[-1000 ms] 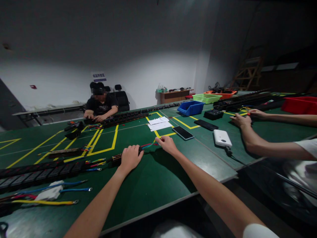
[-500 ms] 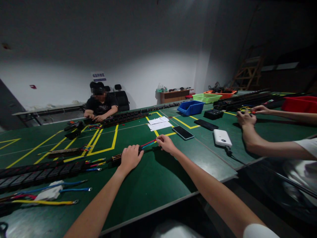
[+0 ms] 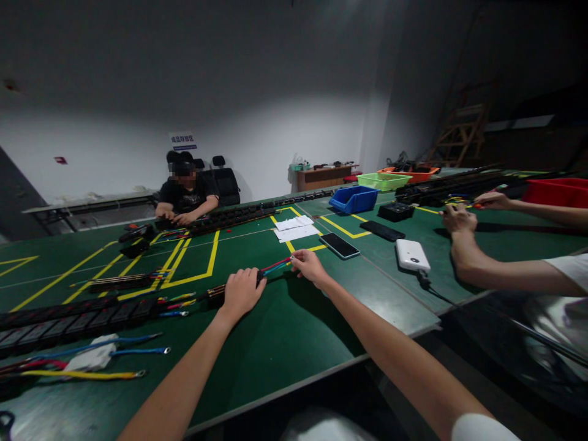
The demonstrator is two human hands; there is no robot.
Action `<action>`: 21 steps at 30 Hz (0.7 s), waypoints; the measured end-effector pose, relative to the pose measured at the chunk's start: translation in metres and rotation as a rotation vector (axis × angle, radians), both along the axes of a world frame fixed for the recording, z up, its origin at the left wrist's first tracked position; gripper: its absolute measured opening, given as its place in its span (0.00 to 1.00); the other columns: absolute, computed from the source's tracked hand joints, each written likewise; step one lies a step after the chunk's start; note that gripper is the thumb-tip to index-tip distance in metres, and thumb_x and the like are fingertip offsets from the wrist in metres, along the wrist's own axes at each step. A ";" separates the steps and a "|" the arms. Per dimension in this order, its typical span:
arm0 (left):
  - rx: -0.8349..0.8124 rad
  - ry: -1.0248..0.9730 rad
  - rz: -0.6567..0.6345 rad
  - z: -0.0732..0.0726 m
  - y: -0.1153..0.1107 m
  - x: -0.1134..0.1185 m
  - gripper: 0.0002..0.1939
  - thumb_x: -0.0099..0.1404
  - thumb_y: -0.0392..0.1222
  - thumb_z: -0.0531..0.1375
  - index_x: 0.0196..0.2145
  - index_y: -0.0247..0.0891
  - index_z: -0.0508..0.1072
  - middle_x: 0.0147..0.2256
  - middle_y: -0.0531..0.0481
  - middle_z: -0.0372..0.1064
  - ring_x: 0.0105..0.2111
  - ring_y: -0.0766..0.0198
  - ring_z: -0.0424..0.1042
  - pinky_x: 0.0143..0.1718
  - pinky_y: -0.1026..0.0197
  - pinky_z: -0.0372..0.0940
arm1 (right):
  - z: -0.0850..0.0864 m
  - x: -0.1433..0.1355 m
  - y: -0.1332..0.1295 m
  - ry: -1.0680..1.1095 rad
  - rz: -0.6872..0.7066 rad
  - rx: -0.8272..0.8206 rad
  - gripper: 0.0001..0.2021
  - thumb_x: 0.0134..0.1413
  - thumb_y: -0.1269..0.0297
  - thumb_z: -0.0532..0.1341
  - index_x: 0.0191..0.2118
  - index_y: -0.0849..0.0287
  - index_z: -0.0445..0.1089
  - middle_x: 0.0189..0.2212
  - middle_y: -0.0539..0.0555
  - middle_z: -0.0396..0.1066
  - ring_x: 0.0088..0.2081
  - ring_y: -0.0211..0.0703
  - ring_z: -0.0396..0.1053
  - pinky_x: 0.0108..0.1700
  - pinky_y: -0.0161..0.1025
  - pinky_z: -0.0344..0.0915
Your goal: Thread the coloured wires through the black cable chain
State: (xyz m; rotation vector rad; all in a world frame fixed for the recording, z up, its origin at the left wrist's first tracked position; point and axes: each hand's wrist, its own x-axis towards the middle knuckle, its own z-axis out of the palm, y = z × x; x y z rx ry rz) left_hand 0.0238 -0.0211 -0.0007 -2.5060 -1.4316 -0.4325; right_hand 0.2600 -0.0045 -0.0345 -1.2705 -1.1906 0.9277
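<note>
My left hand (image 3: 242, 293) is wrapped over the end of a black strip assembly (image 3: 215, 295) lying on the green table (image 3: 280, 343). Red and blue wires (image 3: 277, 266) run out of that end to the right. The fingers of my right hand (image 3: 309, 267) pinch the wires near their tips, just above the table. More black strips (image 3: 78, 321) lie to the left, with coloured wires and ring terminals at their ends. Blue wires and a yellow wire (image 3: 82, 374) stick out beside a white piece (image 3: 94, 355) at the lower left.
Beyond my right hand are a phone (image 3: 340, 245), papers (image 3: 295, 228), a black slab (image 3: 383, 231) and a white device (image 3: 412, 255) with a cable. Farther back stands a blue bin (image 3: 353, 199). Another person's hands (image 3: 459, 219) work at the right; someone sits across the table.
My right fingers have shifted very slightly at the wire tips, while my left hand stays put. At the right, the other person's far hand has moved a little to the right.
</note>
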 end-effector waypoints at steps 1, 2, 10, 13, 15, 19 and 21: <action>0.000 -0.003 -0.002 0.000 0.000 0.000 0.20 0.74 0.54 0.48 0.44 0.38 0.73 0.41 0.43 0.75 0.41 0.53 0.72 0.41 0.53 0.63 | 0.001 0.000 0.000 0.016 0.003 -0.002 0.07 0.56 0.72 0.62 0.42 0.61 0.68 0.32 0.51 0.71 0.27 0.34 0.72 0.19 0.25 0.65; -0.003 -0.005 -0.004 0.000 0.000 0.000 0.20 0.74 0.54 0.48 0.44 0.38 0.73 0.41 0.43 0.75 0.41 0.54 0.72 0.41 0.53 0.63 | 0.002 0.000 -0.001 0.025 0.009 0.002 0.07 0.56 0.71 0.63 0.41 0.61 0.68 0.31 0.50 0.72 0.27 0.34 0.72 0.19 0.25 0.65; -0.005 0.013 0.006 0.000 -0.001 0.000 0.21 0.74 0.54 0.47 0.45 0.38 0.73 0.43 0.42 0.75 0.42 0.53 0.72 0.42 0.53 0.63 | 0.013 0.001 -0.008 0.098 0.042 -0.010 0.08 0.54 0.69 0.64 0.41 0.59 0.69 0.31 0.50 0.73 0.30 0.37 0.73 0.20 0.26 0.65; 0.006 0.014 0.005 0.000 -0.001 0.000 0.20 0.74 0.54 0.48 0.45 0.38 0.73 0.42 0.43 0.75 0.42 0.53 0.72 0.41 0.53 0.63 | 0.016 0.000 -0.008 0.165 0.047 -0.059 0.07 0.54 0.71 0.63 0.40 0.59 0.68 0.33 0.52 0.73 0.30 0.38 0.74 0.18 0.27 0.64; 0.011 0.020 0.010 0.001 -0.002 0.001 0.20 0.74 0.54 0.48 0.44 0.38 0.73 0.42 0.43 0.75 0.42 0.53 0.72 0.41 0.53 0.63 | 0.018 -0.001 -0.009 0.200 0.045 -0.081 0.06 0.53 0.71 0.62 0.38 0.59 0.68 0.33 0.52 0.73 0.29 0.37 0.74 0.17 0.27 0.63; 0.010 0.032 0.024 0.002 -0.003 0.002 0.20 0.73 0.53 0.48 0.45 0.39 0.73 0.42 0.42 0.75 0.43 0.52 0.72 0.42 0.52 0.63 | 0.021 -0.004 -0.011 0.207 0.051 -0.077 0.03 0.55 0.69 0.62 0.35 0.59 0.67 0.31 0.50 0.72 0.26 0.36 0.73 0.17 0.27 0.63; 0.000 0.026 0.022 0.001 -0.002 0.002 0.20 0.73 0.53 0.48 0.45 0.39 0.73 0.43 0.42 0.75 0.43 0.52 0.72 0.43 0.52 0.63 | 0.021 -0.005 -0.011 0.206 0.053 -0.077 0.04 0.55 0.69 0.62 0.36 0.59 0.66 0.29 0.48 0.71 0.24 0.35 0.72 0.17 0.26 0.63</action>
